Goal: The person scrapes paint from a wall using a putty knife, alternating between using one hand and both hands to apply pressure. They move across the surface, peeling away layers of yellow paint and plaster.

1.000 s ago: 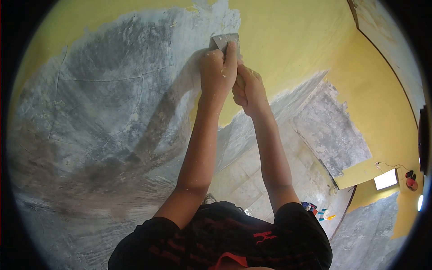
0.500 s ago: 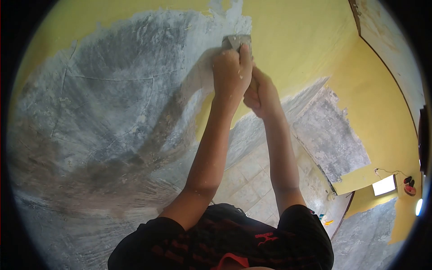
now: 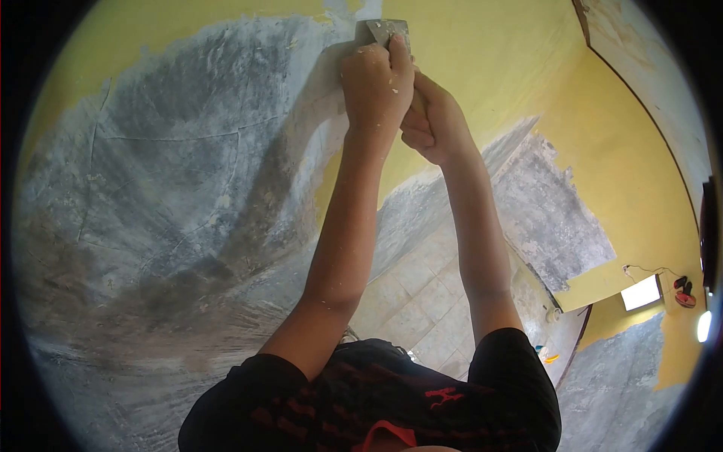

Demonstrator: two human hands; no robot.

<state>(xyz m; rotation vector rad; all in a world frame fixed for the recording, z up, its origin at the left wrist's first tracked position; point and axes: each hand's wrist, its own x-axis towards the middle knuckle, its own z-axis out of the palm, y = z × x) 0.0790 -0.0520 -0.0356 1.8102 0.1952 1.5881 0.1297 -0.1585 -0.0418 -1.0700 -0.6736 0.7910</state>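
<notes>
A scraper [image 3: 385,30] with a wide metal blade lies against the wall at the top, where yellow paint [image 3: 482,53] borders bare grey plaster [image 3: 196,90]. My left hand [image 3: 378,81] is closed round the scraper close behind the blade, its thumb up on the metal. Lower and to the right, my right hand [image 3: 437,124] wraps the scraper's handle. Pale flecks stick to my left hand and forearm. Most of the handle is hidden by my fingers.
Below the wall is a tiled floor [image 3: 414,301]. Another wall at the right has a grey scraped patch [image 3: 553,215]. Farther right are a bright opening [image 3: 641,293] and a red and black object [image 3: 684,294] with a wire. A yellow item [image 3: 552,359] lies low at the right.
Both hands and the scraper have moved up and slightly left along the wall, and my arms are stretched farther. Both hands keep their hold.
</notes>
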